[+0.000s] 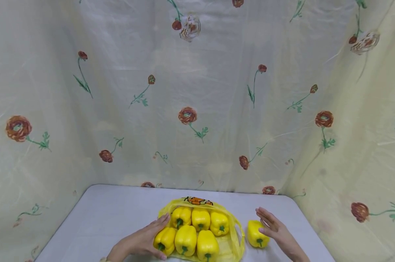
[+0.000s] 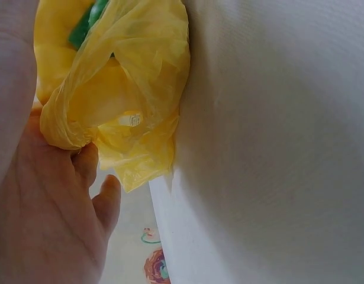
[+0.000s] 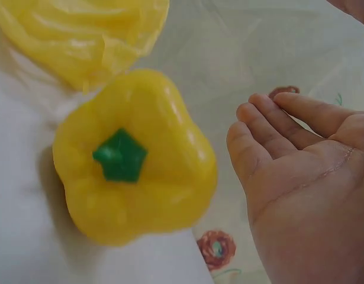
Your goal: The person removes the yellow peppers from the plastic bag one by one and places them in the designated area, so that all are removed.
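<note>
A yellow plastic bag (image 1: 228,247) lies on the table with its mouth facing me. Several yellow bell peppers (image 1: 185,240) with green stems sit in two rows within it. My left hand (image 1: 143,238) rests against the bag's left side, fingers extended and thumb spread apart. The left wrist view shows the bag's rim (image 2: 60,127) against those fingers. To the right of the bag, a single yellow bell pepper (image 1: 255,233) lies on the table, stem toward me. My right hand (image 1: 279,233) is just right of that pepper, fingers straight and palm facing it; the right wrist view shows a gap between them.
The table (image 1: 118,203) has a white cover. Flower-printed curtains (image 1: 217,145) hang behind it and along both sides. An orange and black print (image 1: 197,200) marks the bag's far edge.
</note>
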`<state>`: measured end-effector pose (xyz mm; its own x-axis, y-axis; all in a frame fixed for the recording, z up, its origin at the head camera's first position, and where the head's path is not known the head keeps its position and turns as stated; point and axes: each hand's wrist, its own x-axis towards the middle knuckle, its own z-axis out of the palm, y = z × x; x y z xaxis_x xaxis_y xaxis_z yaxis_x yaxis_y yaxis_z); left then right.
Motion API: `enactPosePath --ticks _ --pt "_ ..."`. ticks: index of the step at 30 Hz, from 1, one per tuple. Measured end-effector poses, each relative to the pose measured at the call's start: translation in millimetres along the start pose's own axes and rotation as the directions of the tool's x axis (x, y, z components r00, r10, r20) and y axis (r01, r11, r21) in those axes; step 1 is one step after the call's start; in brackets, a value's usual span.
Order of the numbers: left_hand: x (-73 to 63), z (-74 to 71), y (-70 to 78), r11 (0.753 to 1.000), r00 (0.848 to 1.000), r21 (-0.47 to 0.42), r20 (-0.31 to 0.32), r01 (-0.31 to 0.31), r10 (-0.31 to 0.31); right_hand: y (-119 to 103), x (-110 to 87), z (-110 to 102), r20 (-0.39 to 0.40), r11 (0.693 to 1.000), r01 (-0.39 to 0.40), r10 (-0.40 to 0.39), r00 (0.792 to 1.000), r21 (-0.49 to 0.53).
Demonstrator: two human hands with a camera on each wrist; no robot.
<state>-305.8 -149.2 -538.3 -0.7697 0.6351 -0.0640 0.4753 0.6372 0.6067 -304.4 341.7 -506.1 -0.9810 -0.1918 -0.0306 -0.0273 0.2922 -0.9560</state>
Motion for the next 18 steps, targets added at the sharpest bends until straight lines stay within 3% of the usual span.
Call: enactPosePath --ticks 5,10,18 --pt "1.2 1.4 -1.6 1.0 1.0 -0.011 0.006 -0.016 0.016 -10 -2.3 13 0.079 0.998 0.061 -0.064 0.995 0.035" --pt "1.7 2.7 -0.2 1.0 1.0 -0.012 0.008 0.003 -0.003 -16 -1.9 23 0.17 0.986 0.149 -0.16 0.972 0.075" --pt "3.2 4.1 0.5 1.0 1.0 -0.007 -0.001 0.022 -0.022 -21 2.2 42 0.264 0.978 0.176 -0.201 0.943 0.116"
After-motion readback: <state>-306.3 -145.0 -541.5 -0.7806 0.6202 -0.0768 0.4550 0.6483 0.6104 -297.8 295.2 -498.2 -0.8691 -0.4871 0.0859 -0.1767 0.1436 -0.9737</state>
